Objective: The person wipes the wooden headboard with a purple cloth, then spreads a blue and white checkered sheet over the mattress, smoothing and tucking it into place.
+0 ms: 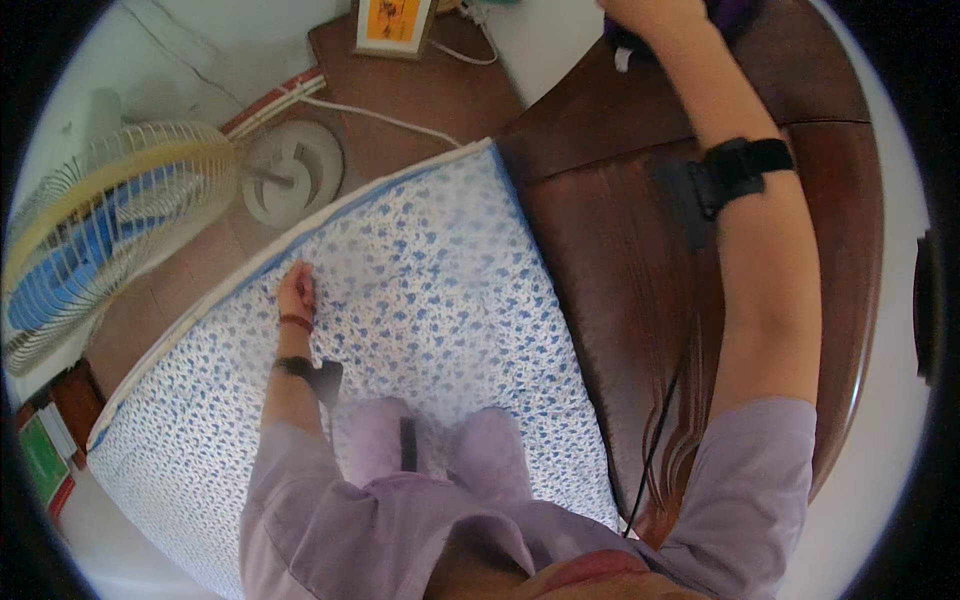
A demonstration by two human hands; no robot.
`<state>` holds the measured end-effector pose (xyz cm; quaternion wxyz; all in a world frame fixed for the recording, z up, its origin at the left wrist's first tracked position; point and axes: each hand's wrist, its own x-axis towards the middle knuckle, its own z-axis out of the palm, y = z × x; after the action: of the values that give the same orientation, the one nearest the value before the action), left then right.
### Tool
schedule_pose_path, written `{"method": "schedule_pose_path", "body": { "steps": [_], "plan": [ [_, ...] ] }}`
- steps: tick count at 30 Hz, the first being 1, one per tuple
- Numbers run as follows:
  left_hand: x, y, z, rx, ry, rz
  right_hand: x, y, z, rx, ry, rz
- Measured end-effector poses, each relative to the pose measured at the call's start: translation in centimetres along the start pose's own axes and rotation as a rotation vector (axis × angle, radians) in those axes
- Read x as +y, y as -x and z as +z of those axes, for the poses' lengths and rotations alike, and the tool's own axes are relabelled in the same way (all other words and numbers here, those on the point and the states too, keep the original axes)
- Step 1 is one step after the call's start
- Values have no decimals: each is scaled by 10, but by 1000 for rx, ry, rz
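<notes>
My left hand (298,289) rests on a white sheet with a small blue pattern (420,300), close to its blue-and-cream edge. Its fingers are curled in, and I see nothing in them. Up at the top edge of the view, my right hand (664,13) reaches to a dark purple cloth-like item (731,16) with a white tag (622,60). The picture's rim cuts off part of that hand, so its grip is hidden. The purple item lies on dark brown leather-like upholstery (600,217). My knees (491,450) are on the patterned sheet.
A standing fan with a wire cage (127,232) and round base (292,176) is at the left. Beyond the sheet, a picture frame (394,26) stands on a brown surface (420,90), with a white cable (375,116) nearby. A thin black cord (660,435) crosses the upholstery.
</notes>
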<state>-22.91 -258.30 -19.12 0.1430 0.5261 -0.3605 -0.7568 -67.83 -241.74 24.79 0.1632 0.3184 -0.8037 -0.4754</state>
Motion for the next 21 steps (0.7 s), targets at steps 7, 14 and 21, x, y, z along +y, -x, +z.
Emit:
{"method": "schedule_pose_path", "body": {
  "steps": [7,14,21],
  "plan": [
    [-1,2,-1,-71,-126,-29,-188,24,125,63,37,-265],
    [-7,-9,-7,-97,-158,-5,-286,78,185,64,205,-501],
    [4,3,2,-82,-193,-10,-260,255,219,-60,228,-859]
  ]
}}
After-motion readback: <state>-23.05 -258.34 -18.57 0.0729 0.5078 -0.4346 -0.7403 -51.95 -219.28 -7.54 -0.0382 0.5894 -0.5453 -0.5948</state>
